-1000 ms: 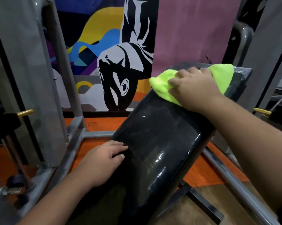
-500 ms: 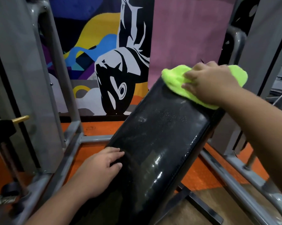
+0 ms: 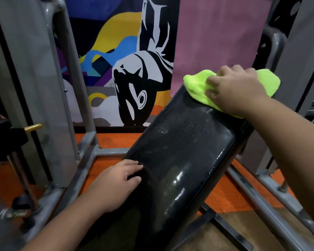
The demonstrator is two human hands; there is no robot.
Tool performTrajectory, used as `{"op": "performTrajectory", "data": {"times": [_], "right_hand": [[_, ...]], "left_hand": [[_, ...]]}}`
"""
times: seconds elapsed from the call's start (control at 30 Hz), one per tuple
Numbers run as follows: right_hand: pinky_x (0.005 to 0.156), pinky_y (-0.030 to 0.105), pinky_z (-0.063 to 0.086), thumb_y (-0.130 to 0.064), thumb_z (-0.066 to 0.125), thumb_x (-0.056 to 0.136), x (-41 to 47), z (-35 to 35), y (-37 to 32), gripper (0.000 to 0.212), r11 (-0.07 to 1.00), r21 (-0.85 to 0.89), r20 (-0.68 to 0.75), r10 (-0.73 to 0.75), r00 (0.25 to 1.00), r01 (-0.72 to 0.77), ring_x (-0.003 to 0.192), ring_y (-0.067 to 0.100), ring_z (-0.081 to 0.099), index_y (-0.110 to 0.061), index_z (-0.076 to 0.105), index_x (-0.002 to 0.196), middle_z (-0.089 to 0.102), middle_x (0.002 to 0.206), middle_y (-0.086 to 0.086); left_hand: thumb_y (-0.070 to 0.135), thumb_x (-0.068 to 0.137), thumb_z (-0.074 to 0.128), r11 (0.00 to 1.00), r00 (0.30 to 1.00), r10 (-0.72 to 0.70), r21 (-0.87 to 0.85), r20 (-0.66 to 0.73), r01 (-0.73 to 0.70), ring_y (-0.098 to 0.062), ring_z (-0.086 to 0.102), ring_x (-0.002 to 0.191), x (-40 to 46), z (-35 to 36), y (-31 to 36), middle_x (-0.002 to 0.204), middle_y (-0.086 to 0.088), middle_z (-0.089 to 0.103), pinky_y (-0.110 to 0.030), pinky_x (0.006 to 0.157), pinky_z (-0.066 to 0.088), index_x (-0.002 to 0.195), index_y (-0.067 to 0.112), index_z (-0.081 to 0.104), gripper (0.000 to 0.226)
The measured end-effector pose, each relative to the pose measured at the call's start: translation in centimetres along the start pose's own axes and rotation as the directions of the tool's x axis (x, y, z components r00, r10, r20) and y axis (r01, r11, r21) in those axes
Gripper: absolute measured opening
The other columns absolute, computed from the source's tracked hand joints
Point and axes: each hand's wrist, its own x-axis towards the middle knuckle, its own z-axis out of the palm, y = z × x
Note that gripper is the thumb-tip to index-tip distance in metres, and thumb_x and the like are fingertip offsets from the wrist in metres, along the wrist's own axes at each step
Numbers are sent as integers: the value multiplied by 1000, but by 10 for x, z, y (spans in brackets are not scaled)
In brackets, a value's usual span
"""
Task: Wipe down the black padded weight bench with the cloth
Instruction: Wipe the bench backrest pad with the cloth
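The black padded bench (image 3: 179,160) slopes up from the lower middle to the upper right, its surface shiny and speckled with droplets. A neon yellow-green cloth (image 3: 197,87) covers the pad's top end. My right hand (image 3: 234,87) lies on the cloth with fingers curled into it, pressing it onto the pad. My left hand (image 3: 116,183) rests on the pad's lower left edge, fingers lying on the black surface.
Grey steel frame tubes (image 3: 91,156) run along the floor on both sides of the bench, over an orange floor (image 3: 225,192). A grey upright post (image 3: 26,87) and a brass-tipped pin (image 3: 33,127) stand at the left. A painted mural wall (image 3: 127,69) is behind.
My right hand has slid the cloth up and to the right along the pad's top end. The left hand stays on the lower left edge.
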Motion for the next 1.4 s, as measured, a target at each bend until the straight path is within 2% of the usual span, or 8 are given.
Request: {"op": "performTrajectory", "data": {"times": [0.1, 0.27, 0.43, 0.6, 0.77, 0.9, 1.07, 1.4], "right_hand": [[87, 47, 40, -54, 40, 94, -22, 4, 0, 43, 994, 22, -70, -102, 992, 104, 101, 36, 51, -23, 62, 116, 57, 117, 10], [94, 49, 35, -52, 34, 98, 5, 0, -11, 39, 1000, 8, 11, 8, 1000, -8, 106, 34, 48, -29, 58, 119, 52, 117, 10], [95, 48, 33, -65, 24, 94, -10, 5, -20, 51, 986, -53, 24, -156, 987, 157, 106, 32, 46, -41, 57, 124, 49, 115, 6], [96, 50, 32, -61, 28, 99, 20, 1, -30, 44, 997, -69, 142, -6, 990, 16, 113, 33, 42, -37, 57, 121, 46, 118, 7], [86, 45, 35, -60, 27, 98, 3, 6, -27, 45, 987, -62, 52, -142, 988, 145, 103, 31, 44, -34, 57, 118, 48, 116, 7], [89, 48, 33, -55, 25, 101, 29, 4, -28, 41, 999, -53, 180, 5, 984, 5, 111, 33, 42, -34, 54, 119, 47, 122, 7], [89, 47, 33, -56, 22, 100, 19, 9, -34, 41, 989, -54, 157, -130, 979, 140, 111, 30, 43, -37, 51, 123, 50, 126, 5], [94, 48, 35, -54, 25, 101, 32, 17, -50, 44, 985, -32, 189, -162, 969, 171, 116, 32, 45, -31, 54, 126, 51, 130, 6]], "left_hand": [[38, 95, 53, 1000, 1000, 10, 3, 13, -10, 4, 37, 130, -1, -1, 1, 142, 31, 38, -23, 107, 32, 136, 41, 51, 41], [36, 95, 53, 1000, 1000, -18, 0, -2, 18, 1, 36, 133, -2, 2, 1, 147, 29, 34, -26, 110, 32, 139, 39, 48, 44], [37, 95, 54, 1000, 1000, -8, -7, 5, 8, 3, 35, 133, -4, 5, 1, 146, 31, 33, -28, 111, 32, 138, 40, 48, 44], [35, 94, 55, 999, 1000, -18, -31, 4, 18, 3, 34, 134, -5, 6, 0, 148, 31, 30, -30, 113, 32, 140, 41, 45, 47], [34, 95, 53, 1000, 1000, 7, -12, 4, -7, 5, 33, 133, -3, 3, -2, 144, 32, 34, -27, 113, 31, 137, 41, 49, 43], [34, 95, 53, 1000, 1000, 5, -12, 0, -5, 4, 34, 133, -1, 3, -3, 145, 32, 34, -28, 112, 32, 138, 42, 47, 44], [34, 95, 52, 999, 999, 34, 8, 1, -34, 5, 32, 134, -2, 4, -4, 144, 33, 34, -22, 111, 28, 138, 42, 47, 43], [35, 94, 54, 999, 999, 38, 12, -2, -38, 4, 21, 140, -9, 10, -5, 150, 33, 22, -27, 116, 23, 144, 45, 36, 53]]}}
